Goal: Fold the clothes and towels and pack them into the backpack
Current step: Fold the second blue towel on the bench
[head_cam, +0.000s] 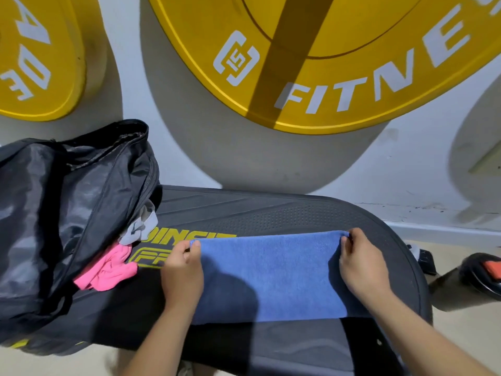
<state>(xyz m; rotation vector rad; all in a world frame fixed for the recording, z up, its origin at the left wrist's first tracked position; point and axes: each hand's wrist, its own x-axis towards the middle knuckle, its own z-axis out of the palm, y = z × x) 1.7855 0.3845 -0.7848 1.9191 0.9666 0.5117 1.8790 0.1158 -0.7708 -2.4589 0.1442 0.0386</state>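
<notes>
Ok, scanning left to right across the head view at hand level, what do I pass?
First the black backpack → pink garment → left hand → blue towel → right hand → black-and-red object.

Bright light from above and behind the camera throws a soft dark shadow over the near left of the blue towel [284,261] and the bench [271,213]. The large yellow weight plate [325,90] casts a broad grey shadow on the white wall [406,172]. The wide lens bows the edges, and fine detail is slightly soft throughout.
</notes>
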